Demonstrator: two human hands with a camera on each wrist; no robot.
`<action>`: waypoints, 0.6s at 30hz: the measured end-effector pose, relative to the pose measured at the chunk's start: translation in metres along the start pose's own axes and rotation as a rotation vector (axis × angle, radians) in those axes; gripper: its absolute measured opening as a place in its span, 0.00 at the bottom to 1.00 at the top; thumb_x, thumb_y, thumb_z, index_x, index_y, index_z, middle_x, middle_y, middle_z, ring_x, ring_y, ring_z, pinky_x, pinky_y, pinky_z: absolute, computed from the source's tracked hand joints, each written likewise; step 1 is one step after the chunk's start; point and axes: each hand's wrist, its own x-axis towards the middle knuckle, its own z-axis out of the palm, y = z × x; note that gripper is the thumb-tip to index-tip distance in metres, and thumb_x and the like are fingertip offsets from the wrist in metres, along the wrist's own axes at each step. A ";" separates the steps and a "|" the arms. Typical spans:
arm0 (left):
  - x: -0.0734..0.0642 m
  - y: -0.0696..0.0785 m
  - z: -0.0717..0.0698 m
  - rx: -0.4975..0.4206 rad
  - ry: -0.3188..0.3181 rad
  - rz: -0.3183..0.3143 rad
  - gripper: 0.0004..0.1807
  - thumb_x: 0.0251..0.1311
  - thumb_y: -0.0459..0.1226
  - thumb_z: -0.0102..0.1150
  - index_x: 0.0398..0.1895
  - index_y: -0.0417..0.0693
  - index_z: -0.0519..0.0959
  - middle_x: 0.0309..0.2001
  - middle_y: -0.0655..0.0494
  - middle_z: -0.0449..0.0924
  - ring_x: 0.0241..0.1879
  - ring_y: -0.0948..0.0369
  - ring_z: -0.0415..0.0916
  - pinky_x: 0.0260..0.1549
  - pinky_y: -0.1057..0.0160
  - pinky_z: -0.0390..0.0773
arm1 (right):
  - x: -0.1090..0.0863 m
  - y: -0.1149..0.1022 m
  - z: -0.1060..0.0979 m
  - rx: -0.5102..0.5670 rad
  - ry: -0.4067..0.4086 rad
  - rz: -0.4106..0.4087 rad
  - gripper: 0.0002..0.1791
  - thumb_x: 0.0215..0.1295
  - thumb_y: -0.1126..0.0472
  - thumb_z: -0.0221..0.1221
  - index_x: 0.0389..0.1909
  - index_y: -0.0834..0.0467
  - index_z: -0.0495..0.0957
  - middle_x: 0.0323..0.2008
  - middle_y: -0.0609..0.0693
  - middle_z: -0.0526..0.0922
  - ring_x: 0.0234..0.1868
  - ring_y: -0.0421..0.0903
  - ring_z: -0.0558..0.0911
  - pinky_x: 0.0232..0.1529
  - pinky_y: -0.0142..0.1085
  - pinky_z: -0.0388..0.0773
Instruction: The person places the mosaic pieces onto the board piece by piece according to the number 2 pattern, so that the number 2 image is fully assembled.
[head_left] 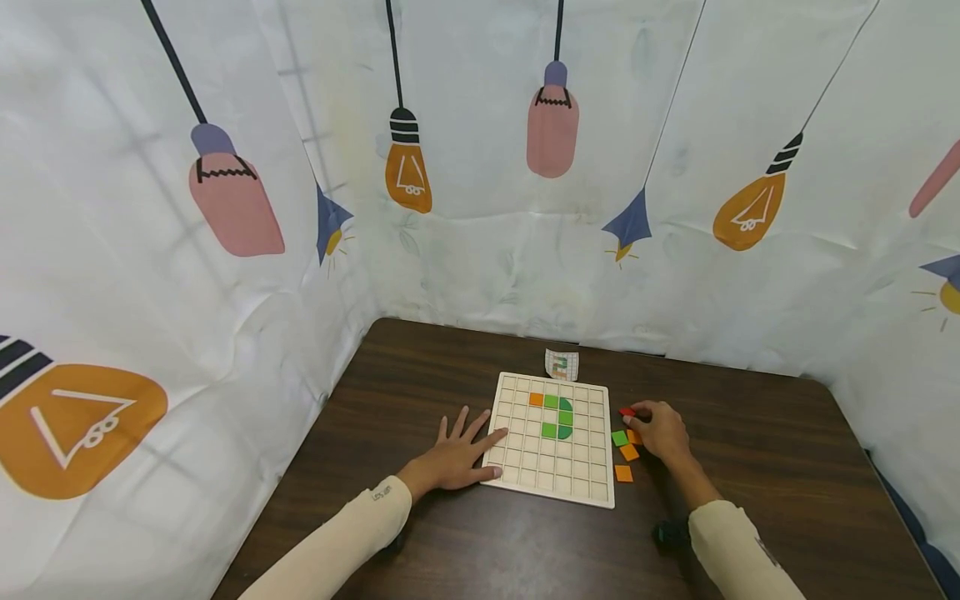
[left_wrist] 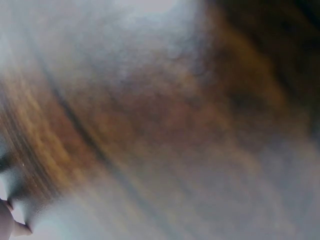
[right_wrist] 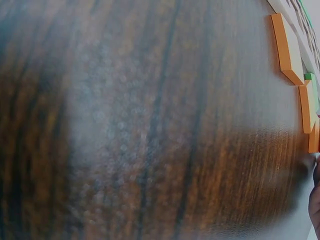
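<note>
A pale grid board (head_left: 525, 467) lies on the dark wooden table, with an orange square tile (head_left: 536, 400), green square tiles (head_left: 550, 430) and dark green rounded tiles (head_left: 566, 432) set in its cells. My left hand (head_left: 453, 458) rests with spread fingers over the board's left edge. To the right of the board, the thumb and index finger of my right hand (head_left: 662, 429) pinch a red tile (head_left: 627, 411). Beside that hand lie a loose green tile (head_left: 619, 437) and several loose orange tiles (head_left: 624, 473). The right wrist view catches orange tiles (right_wrist: 287, 47) at its right edge.
Behind the board stands a small printed card (head_left: 562, 365) with a coloured grid pattern. A white curtain (head_left: 480, 267) with lamp drawings hangs behind the table (head_left: 450, 358) and along its left side. A dark object (head_left: 670, 535) is near the right forearm.
</note>
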 end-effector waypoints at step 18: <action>-0.001 0.002 -0.002 -0.014 -0.009 -0.006 0.40 0.69 0.69 0.39 0.81 0.73 0.48 0.82 0.50 0.37 0.79 0.35 0.30 0.67 0.24 0.39 | 0.000 -0.001 0.001 -0.001 -0.013 -0.067 0.18 0.71 0.58 0.62 0.53 0.66 0.79 0.47 0.65 0.80 0.45 0.59 0.80 0.46 0.55 0.76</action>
